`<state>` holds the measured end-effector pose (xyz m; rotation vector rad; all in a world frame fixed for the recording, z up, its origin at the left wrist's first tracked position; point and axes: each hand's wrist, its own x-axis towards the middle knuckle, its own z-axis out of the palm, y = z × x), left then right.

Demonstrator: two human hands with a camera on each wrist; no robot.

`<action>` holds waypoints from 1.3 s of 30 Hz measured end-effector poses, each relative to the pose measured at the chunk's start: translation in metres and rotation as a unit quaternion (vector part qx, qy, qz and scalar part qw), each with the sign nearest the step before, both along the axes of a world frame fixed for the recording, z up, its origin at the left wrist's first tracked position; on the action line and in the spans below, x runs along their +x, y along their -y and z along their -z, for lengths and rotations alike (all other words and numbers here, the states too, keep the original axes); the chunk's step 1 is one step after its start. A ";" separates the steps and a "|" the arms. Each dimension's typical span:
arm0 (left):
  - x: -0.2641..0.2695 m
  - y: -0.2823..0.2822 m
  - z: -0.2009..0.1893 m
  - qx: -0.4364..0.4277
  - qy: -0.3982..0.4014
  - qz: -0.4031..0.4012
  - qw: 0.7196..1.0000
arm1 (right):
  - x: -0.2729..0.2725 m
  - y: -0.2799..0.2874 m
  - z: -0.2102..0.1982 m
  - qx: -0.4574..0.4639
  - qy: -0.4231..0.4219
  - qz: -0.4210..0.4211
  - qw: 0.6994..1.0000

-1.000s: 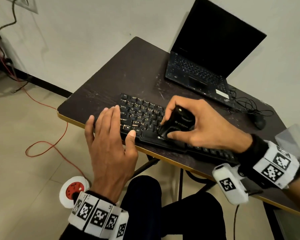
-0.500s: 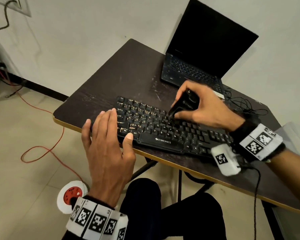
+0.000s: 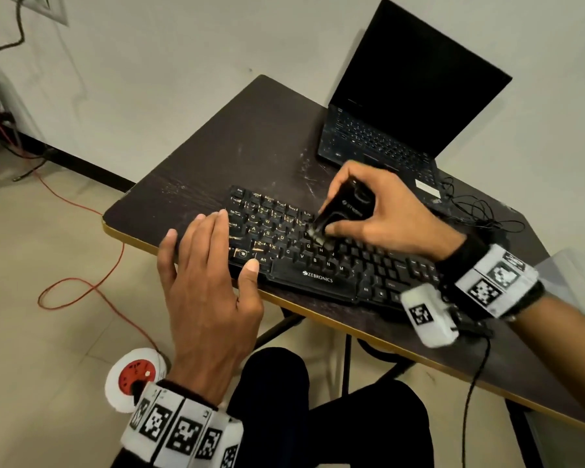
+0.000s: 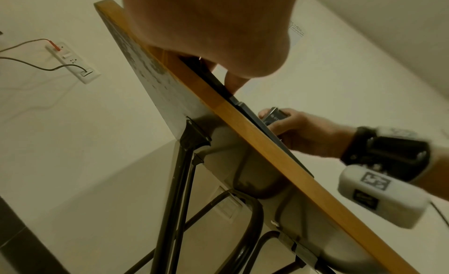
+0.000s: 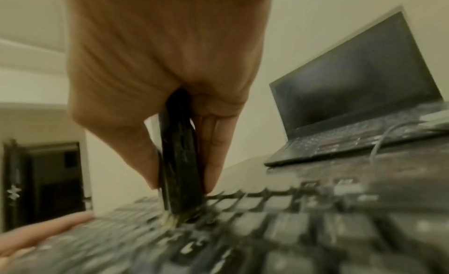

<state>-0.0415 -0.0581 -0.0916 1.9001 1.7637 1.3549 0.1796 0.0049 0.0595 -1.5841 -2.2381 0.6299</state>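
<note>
A black Zebronics keyboard (image 3: 318, 278) lies along the near edge of a dark table (image 3: 244, 143). My right hand (image 3: 379, 214) grips a small black brush (image 3: 347, 209) and holds its pale bristles (image 3: 314, 234) down on the middle keys. The right wrist view shows the black brush (image 5: 181, 153) pinched between thumb and fingers, its bristles splayed on the blurred keyboard (image 5: 267, 230). My left hand (image 3: 206, 271) lies flat with straight fingers on the keyboard's left end, its thumb at the front edge. In the left wrist view the table edge (image 4: 255, 140) hides the keys.
An open black laptop (image 3: 402, 106) with a dark screen stands at the back of the table. Thin black cables (image 3: 477, 211) trail at the back right. A red wire (image 3: 81, 285) and a white-and-red round object (image 3: 135, 376) lie on the floor at the left.
My right hand has carried the brush from the front edge near the space bar back to the upper rows, then leftward to the middle keys. The left hand has stayed on the keyboard's left end.
</note>
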 end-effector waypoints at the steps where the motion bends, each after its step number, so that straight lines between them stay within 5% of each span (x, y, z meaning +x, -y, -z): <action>1: 0.000 0.001 -0.001 -0.001 0.000 0.000 1.000 | 0.003 -0.006 -0.001 0.012 0.005 0.023 1.000; 6: 0.000 0.000 -0.002 0.000 0.005 0.000 1.000 | -0.017 0.014 -0.001 -0.054 -0.013 -0.073 0.996; 11: 0.000 0.000 0.000 -0.006 -0.003 0.001 1.000 | -0.002 -0.013 -0.005 0.012 0.014 -0.001 1.000; 16: 0.000 -0.001 0.000 0.002 0.004 -0.002 1.000 | -0.012 0.008 -0.003 -0.063 -0.006 -0.078 0.995; 20: -0.001 -0.001 0.000 -0.003 -0.003 0.000 1.000 | 0.001 -0.020 -0.003 0.015 0.010 0.001 1.000; 25: 0.000 -0.001 0.000 0.001 0.006 -0.001 1.000 | -0.012 -0.002 -0.004 -0.073 -0.008 -0.069 0.995; 29: 0.000 -0.001 0.001 -0.004 -0.001 -0.001 1.000 | -0.006 -0.023 -0.003 -0.006 0.013 -0.004 1.000; 34: 0.000 -0.001 -0.001 -0.003 0.005 0.002 1.000 | -0.016 -0.006 0.000 -0.023 -0.013 -0.068 0.997; 39: -0.001 -0.001 0.000 -0.006 -0.001 0.002 1.000 | -0.012 -0.025 -0.003 0.032 0.019 -0.007 0.999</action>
